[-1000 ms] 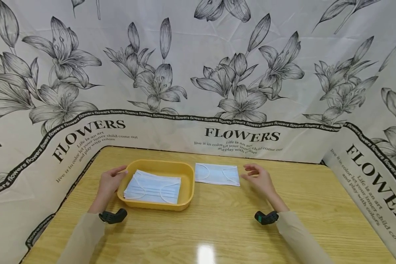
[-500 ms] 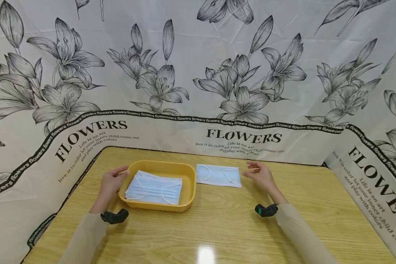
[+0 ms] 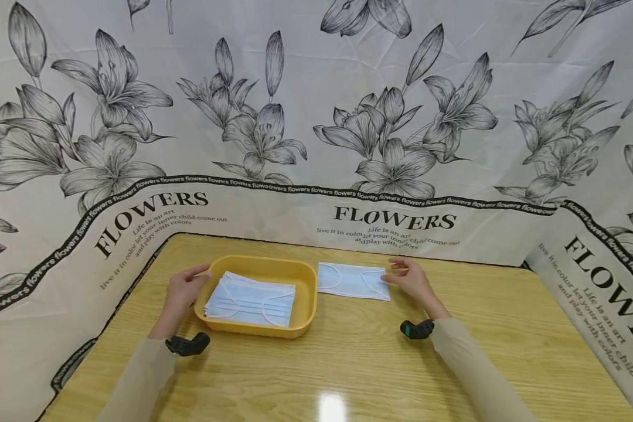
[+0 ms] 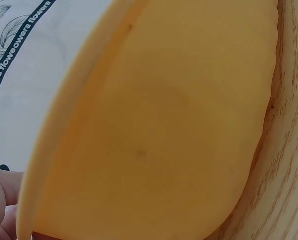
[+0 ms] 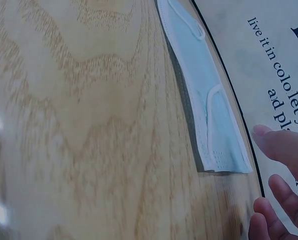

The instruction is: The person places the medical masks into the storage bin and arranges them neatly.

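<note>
A yellow plastic tray [image 3: 242, 332] stands left of centre in the head view. Inside it lies a loose stack of light blue face masks [image 3: 250, 300] with white ear loops. At the tray's left rim, my left hand [image 3: 181, 291] pinches the edge; in the left wrist view the rim partly hides the fingers [image 4: 8, 186]. A single face mask [image 3: 350, 281] lies flat on the table, just right of the tray. My right hand [image 3: 411, 281] is at its right end, with thumb and fingers spread and nothing gripped. In the right wrist view, the thumb [image 5: 281, 145] appears beside the mask.
The wooden table [image 3: 358, 363] ends at the back against a white fabric backdrop [image 3: 295, 217] printed with flowers and lettering. More of this fabric hangs along the left and right sides. Each wrist carries a black camera mount [image 3: 189, 344].
My right hand has moved slightly left, so its fingers now reach the single mask's right edge. The left hand stays at the tray rim. The head view has shifted a little.
</note>
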Demonstrator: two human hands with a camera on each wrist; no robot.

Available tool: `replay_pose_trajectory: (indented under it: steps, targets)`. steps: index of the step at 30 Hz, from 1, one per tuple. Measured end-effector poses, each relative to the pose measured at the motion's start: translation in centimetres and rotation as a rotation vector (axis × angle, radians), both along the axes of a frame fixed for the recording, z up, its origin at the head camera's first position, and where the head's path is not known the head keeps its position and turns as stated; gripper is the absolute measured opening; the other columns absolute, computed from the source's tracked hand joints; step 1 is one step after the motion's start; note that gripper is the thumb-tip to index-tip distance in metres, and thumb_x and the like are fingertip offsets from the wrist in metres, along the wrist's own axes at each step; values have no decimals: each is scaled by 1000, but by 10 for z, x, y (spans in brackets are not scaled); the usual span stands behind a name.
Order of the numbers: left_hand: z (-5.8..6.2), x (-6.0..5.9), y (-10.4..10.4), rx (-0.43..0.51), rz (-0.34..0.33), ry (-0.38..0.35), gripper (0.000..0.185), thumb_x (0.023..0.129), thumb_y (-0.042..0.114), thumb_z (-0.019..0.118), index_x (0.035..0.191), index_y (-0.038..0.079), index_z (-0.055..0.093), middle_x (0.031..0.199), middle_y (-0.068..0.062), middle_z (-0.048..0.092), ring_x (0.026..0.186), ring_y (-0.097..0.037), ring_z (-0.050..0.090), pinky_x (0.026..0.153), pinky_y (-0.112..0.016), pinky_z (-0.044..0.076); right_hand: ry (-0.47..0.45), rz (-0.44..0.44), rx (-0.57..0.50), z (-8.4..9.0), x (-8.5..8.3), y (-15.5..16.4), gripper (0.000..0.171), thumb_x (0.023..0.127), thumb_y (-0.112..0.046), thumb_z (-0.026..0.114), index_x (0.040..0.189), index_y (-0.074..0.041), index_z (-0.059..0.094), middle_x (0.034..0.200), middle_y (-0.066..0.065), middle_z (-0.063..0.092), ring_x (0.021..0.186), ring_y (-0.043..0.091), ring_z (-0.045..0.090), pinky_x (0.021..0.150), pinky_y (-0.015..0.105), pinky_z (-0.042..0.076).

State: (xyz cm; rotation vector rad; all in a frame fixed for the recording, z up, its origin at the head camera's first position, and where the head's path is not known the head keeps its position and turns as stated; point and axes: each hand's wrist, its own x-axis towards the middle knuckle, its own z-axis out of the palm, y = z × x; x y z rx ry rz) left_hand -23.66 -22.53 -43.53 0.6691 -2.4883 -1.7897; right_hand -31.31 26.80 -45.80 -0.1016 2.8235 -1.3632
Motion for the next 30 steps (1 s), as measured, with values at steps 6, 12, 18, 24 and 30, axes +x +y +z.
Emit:
replay_pose_trajectory:
  steps: [6,12,18,24,30]
  targets:
    - [2,1,-1,-30,-4,17,43,95,23,59,133,4,57,101,-10,61,59,-5,47,51,-20,39,-9,6,-27,-3,-8,-2,56,83,-15,74,131,3,52,126,29,55,112,43,55,97,50,44]
    - [0,2,0,-22,-13,14,42,95,22,58,133,4,57,102,-10,61,57,-4,45,50,-21,39,-32,-4,-21,-8,-11,0,56,83,-14,74,131,3,52,127,28,55,113,42,54,97,48,44]
    - [0,2,1,-29,-8,14,42,95,23,58,133,5,57,107,-14,61,66,-4,50,55,-19,43,-33,51,12,-8,-12,-1,57,81,-14,77,129,4,53,127,28,57,109,40,55,95,47,44]
    - [2,2,2,-21,-7,10,43,95,22,58,133,4,57,103,-12,61,65,-5,51,53,-20,42,-49,69,68,-6,-13,-4,56,80,-15,78,128,3,55,127,26,58,105,35,54,88,38,42]
    - [0,3,2,-27,-12,24,43,96,23,58,134,3,56,116,-19,62,70,-4,53,55,-20,44,-68,60,69,-6,-12,-5,56,79,-14,78,128,3,55,118,24,59,99,28,51,81,30,39]
